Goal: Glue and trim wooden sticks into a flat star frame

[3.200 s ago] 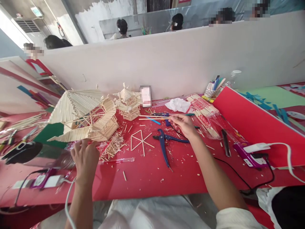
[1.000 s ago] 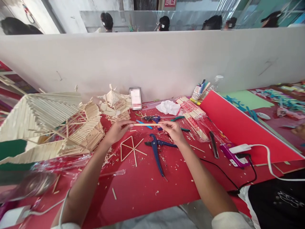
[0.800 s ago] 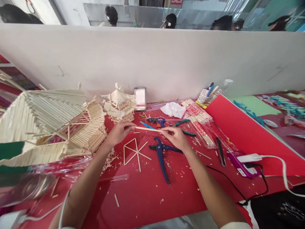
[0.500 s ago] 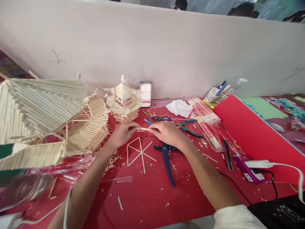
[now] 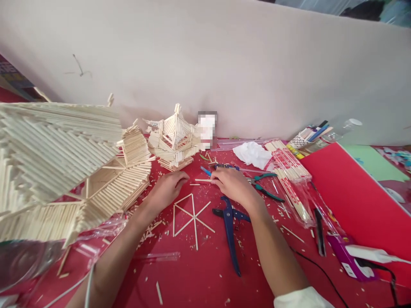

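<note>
Right hand point(image 5: 233, 185): in the head view, closed in a pinch; one end of the thin stick point(image 5: 202, 180) is gripped, presumably so that its other end is left exposed.
Left hand point(image 5: 166, 187): loosely curled; no object is seen in its grasp, and whether thumb and fingertips meet cannot be told.
Stick position: between the hands, pointed from the right fingertips toward the left hand, a gap being left; contact with the table point(image 5: 192, 282) cannot be confirmed.
Stick frame point(image 5: 194, 217): laid flat on the near side of both hands, apparently for easy reach.
Blue cutter point(image 5: 229, 229): placed just nearer than the right hand, seemingly for ready use.
Small roofed model point(image 5: 176, 141): stood beyond the left hand, presumably set aside from handling.
</note>
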Available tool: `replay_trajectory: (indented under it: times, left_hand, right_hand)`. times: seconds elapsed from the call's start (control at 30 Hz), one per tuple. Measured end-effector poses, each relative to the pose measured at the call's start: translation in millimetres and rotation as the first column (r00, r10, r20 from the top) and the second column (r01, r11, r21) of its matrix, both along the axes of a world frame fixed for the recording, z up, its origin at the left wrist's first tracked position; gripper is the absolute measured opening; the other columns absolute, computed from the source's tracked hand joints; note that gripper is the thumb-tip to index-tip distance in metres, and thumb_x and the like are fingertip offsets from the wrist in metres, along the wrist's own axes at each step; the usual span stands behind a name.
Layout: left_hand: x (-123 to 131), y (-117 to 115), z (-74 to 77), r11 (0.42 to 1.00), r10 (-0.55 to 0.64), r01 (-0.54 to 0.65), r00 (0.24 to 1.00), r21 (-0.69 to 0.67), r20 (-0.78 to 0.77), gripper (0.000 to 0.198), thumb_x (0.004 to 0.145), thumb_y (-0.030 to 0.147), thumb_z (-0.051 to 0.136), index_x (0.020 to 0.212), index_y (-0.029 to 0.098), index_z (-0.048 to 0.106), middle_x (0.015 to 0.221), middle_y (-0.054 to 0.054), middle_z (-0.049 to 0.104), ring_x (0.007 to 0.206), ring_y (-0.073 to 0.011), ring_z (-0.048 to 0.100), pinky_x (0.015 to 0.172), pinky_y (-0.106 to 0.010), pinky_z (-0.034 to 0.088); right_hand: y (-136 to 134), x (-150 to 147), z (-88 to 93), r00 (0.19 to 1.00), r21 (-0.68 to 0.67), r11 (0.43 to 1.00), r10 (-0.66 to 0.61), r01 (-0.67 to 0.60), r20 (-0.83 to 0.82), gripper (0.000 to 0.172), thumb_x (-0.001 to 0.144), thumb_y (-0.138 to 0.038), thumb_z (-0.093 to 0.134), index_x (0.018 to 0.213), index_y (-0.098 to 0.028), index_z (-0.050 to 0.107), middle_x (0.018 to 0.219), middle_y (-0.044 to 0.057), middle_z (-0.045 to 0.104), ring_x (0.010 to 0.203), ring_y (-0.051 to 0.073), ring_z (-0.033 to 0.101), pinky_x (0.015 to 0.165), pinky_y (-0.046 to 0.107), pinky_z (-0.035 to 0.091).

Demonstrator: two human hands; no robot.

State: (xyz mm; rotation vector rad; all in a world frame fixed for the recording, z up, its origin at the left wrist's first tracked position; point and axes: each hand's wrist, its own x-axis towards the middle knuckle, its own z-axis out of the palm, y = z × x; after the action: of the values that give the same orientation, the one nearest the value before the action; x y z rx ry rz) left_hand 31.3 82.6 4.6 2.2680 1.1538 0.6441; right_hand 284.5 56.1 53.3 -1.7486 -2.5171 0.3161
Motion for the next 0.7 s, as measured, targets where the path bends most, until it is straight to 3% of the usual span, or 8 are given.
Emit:
replay_trajectory:
  times: [0.17,0.3,0.47,0.7]
  left_hand:
    - [-1.0,-0.7,-12.1,0.998,-0.055,0.057,0.995,0.014,-0.078,0.032,0.096,0.006,0.049,0.108,0.022,0.073,0.110,-0.007,0.076,0.101,-0.0214,0.071,0.091,-0.032,0.055]
    - [-3.6,-3.9,-6.3,0.999,-0.040,0.040,0.989,0.001,-0.140,0.045,0.087,-0.006,0.049,0.113,0.023,0.072,0.115,-0.007,0.075,0.105,-0.0220,0.070,0.095,-0.033,0.055]
    - [-6.2,-8.7,7.3,1.000,-0.022,0.020,0.976,-0.015,-0.219,0.057,0.084,-0.011,0.044,0.123,0.023,0.067,0.120,-0.006,0.072,0.112,-0.0231,0.068,0.101,-0.038,0.054]
    - [-5.6,-7.2,8.9,0.999,-0.026,0.029,0.990,0.024,-0.140,0.045,0.091,-0.002,0.046,0.121,0.023,0.067,0.119,-0.006,0.073,0.110,-0.0207,0.070,0.100,-0.033,0.055]
  right_hand:
    - [4.4,-8.7,-13.2,0.995,-0.035,0.997,-0.068,0.071,0.070,0.016,0.103,-0.021,0.058,0.096,-0.020,0.073,0.096,0.009,0.076,0.092,0.025,0.071,0.068,0.030,0.040]
    - [9.3,-8.8,-19.2,0.993,-0.096,0.992,-0.074,0.082,0.089,0.015,0.102,-0.022,0.059,0.100,-0.020,0.074,0.102,0.009,0.077,0.100,0.025,0.071,0.071,0.029,0.042]
    - [11.3,-2.4,-5.6,0.986,-0.141,0.982,-0.108,0.126,0.128,0.022,0.106,-0.023,0.052,0.107,-0.020,0.074,0.109,0.010,0.076,0.102,0.024,0.071,0.074,0.029,0.042]
    - [4.4,2.8,13.7,0.987,-0.279,0.959,-0.006,0.050,0.158,0.021,0.103,-0.017,0.052,0.099,-0.021,0.072,0.105,0.009,0.078,0.101,0.024,0.071,0.073,0.028,0.039]
